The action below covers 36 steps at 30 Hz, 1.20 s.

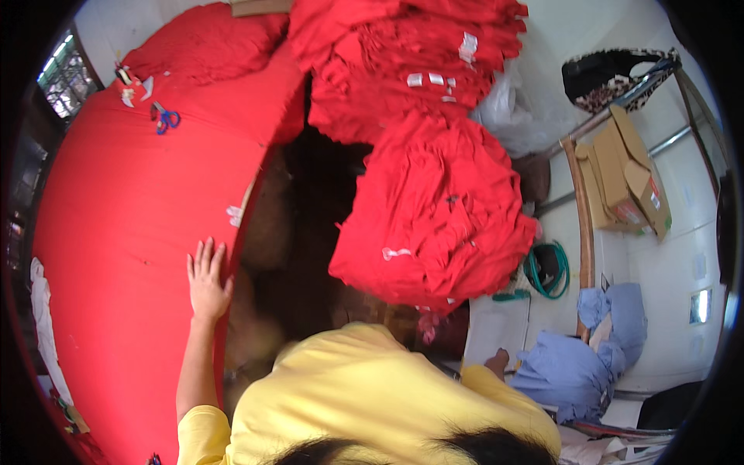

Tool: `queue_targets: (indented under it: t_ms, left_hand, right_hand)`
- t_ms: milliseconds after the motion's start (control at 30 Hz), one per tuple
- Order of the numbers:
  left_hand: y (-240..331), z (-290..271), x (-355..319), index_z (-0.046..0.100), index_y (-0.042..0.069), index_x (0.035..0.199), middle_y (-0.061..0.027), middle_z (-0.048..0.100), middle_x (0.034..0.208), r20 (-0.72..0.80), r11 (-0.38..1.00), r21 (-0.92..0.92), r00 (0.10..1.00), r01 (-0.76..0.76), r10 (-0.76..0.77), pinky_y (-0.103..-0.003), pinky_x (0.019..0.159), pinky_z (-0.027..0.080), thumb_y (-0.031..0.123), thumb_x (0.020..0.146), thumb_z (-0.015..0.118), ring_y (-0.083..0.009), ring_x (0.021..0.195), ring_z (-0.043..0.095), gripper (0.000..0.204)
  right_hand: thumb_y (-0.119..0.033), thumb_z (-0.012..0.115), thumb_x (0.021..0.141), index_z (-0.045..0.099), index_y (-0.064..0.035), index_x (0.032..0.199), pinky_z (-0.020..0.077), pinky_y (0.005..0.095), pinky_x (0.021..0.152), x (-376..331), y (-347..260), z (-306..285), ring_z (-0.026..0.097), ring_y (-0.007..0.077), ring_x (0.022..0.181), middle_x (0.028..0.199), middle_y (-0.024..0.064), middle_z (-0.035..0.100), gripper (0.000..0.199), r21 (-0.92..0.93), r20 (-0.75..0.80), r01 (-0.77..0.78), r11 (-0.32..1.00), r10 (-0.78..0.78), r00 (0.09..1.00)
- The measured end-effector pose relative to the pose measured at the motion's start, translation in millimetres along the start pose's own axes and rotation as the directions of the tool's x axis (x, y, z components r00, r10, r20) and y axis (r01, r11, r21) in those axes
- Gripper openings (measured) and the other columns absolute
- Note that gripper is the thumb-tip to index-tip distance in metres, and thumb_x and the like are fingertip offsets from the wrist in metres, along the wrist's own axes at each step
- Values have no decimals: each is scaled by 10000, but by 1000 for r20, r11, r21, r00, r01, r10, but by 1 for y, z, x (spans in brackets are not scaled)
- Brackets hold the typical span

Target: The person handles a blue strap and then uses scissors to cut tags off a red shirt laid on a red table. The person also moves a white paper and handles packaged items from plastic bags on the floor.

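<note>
Head view: left hand on a counter spread with smooth red cloth.
Fingers apart, palm flat at the cloth's edge (holding nothing); right hand, beyond the cloth, grip unclear.

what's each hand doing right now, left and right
Left hand: open, fingers spread, flat on the edge of the red cloth, holding nothing.
Right hand: only partly visible near the blue cloth; cannot be told.

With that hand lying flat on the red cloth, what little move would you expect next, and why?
Probably a short sweep of the left hand outward along the red cloth, smoothing it. The hand lies open and flat near the cloth's edge, holding nothing. The blue-handled scissors lie far off at the top of the cloth. The right hand sits low by the blue garment; its grip is unclear.
</note>
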<state>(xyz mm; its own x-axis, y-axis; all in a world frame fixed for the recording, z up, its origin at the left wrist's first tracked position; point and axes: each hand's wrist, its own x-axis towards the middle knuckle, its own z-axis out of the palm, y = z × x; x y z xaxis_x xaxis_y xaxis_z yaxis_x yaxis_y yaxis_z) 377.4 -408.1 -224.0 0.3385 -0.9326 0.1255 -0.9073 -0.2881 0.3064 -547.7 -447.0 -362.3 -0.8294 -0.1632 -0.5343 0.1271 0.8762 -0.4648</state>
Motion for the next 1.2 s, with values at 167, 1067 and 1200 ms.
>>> queue_targets:
  t_ms: [167,1067,1200]
  left_hand:
    - [13,-44,-3,362,151,1406,-112,270,1494,-26,985,175,1000,15,-11,-491,1141,131,181,728,688,-290,1399,204,753]
    - [-102,-104,-67,532,53,1209,-146,363,1409,-360,594,-177,510,785,-781,-546,1117,135,121,858,581,-352,1362,252,361]
    - [-87,-106,5,572,57,1159,-158,398,1377,-318,695,-169,629,699,-709,-537,1113,162,81,835,597,-365,1351,272,325]
  right_hand:
    - [-148,526,902,439,-19,1334,314,437,1053,-256,-107,150,399,362,1267,1364,217,430,459,137,-402,592,794,-502,766]
    - [-113,530,896,500,-27,1213,475,375,846,-978,-403,678,546,250,967,1118,100,567,330,706,708,371,604,-601,-369]
    - [-210,598,857,517,29,1205,493,420,834,-980,-497,750,576,275,1020,1150,147,593,429,604,354,789,111,-924,-142]
